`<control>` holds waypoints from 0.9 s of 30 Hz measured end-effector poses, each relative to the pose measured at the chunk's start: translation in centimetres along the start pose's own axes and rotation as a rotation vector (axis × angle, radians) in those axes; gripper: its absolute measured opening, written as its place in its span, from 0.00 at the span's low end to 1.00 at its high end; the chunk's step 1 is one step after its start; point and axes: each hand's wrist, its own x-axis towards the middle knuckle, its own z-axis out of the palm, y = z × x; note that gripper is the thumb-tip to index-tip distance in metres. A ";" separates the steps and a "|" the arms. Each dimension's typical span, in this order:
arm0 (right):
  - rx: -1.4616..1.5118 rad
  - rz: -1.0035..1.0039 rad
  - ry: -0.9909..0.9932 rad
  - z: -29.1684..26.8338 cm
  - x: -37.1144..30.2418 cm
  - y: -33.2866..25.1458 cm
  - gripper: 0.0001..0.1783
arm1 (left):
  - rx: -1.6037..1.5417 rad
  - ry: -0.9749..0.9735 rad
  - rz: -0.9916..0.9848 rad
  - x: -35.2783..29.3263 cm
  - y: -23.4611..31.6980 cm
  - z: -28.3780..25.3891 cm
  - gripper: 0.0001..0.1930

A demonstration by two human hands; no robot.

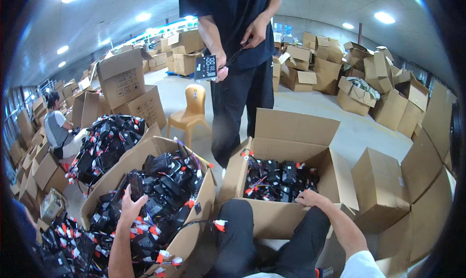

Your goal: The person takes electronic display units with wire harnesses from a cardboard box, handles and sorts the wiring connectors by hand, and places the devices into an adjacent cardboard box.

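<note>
Black module (136, 182) is pointing forward, its long axis running fore-and-aft over the left carton (206, 200), the left hand (131, 207) pinching it; the right hand (311, 199) is resting half-curled on the right carton (276, 220), grip unclear

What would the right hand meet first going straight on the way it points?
Probably the black, boxy devices with coloured wires inside the open brown cardboard box: the right hand is at its near rim, pointing left and forward. Depth is unclear; it might pass above them.
</note>
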 end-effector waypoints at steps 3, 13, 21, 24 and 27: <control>-0.025 -0.010 0.030 0.3 -0.2 1.0 0.27 | 0.002 -0.012 0.005 0.5 0.1 1.0 0.46; -0.010 -0.038 0.024 0.5 0.3 1.9 0.26 | 0.012 0.000 0.001 0.6 0.3 1.4 0.45; 0.014 -0.004 -0.025 -0.2 0.5 0.6 0.30 | 0.017 0.009 0.001 0.7 -0.2 1.5 0.46; 0.003 0.015 -0.017 0.2 0.2 1.6 0.28 | 0.007 -0.002 0.007 1.3 -0.5 2.2 0.46; -0.004 -0.004 -0.020 0.2 0.8 1.4 0.27 | 0.014 0.011 0.003 0.9 -1.2 1.9 0.46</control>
